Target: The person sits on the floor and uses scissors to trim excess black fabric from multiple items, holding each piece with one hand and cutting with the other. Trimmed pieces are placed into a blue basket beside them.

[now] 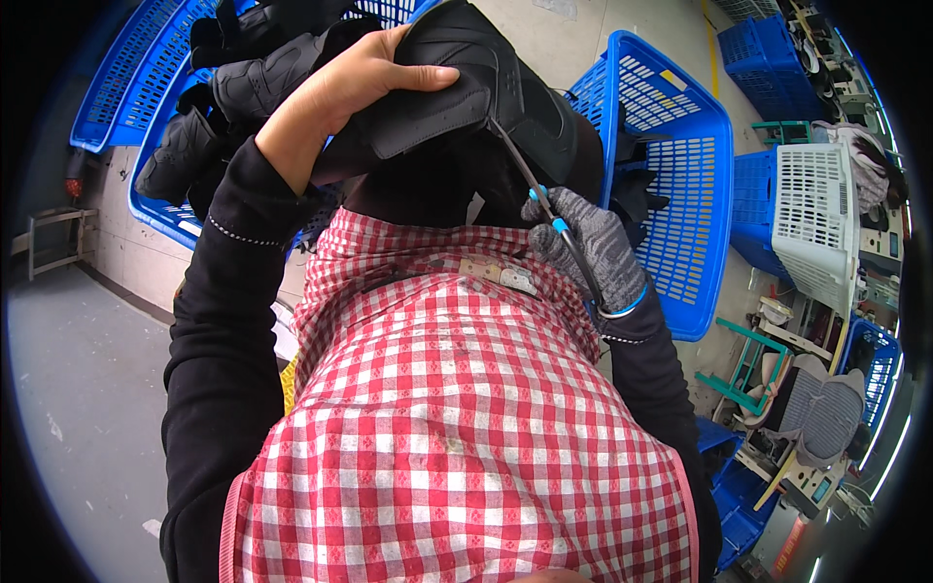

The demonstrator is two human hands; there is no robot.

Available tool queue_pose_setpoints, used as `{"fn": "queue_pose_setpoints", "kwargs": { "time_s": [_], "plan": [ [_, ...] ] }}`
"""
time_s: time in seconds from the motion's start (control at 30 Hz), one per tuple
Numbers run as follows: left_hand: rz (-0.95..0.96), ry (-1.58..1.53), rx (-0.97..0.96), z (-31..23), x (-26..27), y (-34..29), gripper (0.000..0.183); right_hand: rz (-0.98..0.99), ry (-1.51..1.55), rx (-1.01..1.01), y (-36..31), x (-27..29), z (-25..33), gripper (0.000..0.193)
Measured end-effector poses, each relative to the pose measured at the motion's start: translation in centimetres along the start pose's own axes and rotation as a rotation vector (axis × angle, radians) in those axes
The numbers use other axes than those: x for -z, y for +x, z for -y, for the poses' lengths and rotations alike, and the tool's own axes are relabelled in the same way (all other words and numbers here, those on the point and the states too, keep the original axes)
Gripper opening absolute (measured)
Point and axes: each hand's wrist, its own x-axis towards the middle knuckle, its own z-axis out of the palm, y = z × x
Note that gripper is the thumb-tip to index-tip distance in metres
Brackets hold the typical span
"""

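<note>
My left hand (pixel 355 85) is bare and pinches a black shoe upper (pixel 437 109) by its edge, thumb lying on top. The upper has stitched, overlapping panels and is spread out above my lap. A grey knit glove covers my right hand (pixel 591 243), whose fingers are wrapped round a slim, dark metal hand tool (pixel 573 251) with light-blue bands. Its narrow tip meets the upper at a panel edge, near the middle; whether it presses in or only touches, I cannot tell. Part of the tool is hidden by my fingers.
Left of me, a blue plastic basket (pixel 144 206) holds several black shoe uppers (pixel 180 155). Close by on the right stands another blue basket (pixel 714 233) with dark pieces inside. Farther right are a white crate (pixel 812 219), a green metal frame (pixel 743 369) and a grey cushioned chair (pixel 821 413).
</note>
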Motion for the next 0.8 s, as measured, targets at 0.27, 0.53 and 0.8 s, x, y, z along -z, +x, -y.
{"fn": "queue_pose_setpoints", "kwargs": {
  "time_s": [0.27,0.53,0.8],
  "plan": [
    [0.025,-0.01,-0.004,0.2,0.0,-0.4,0.072,0.021,0.41,-0.095,-0.2,-1.4,-1.6,0.032],
    [0.064,-0.054,0.003,0.3,0.4,-0.3,0.072,0.032,0.299,-0.025,0.0,-1.2,-1.0,0.029],
    [0.101,-0.034,0.099,-0.3,1.3,-0.1,0.075,-0.02,0.087,0.139,1.2,-0.6,-0.9,0.042]
  ]
}}
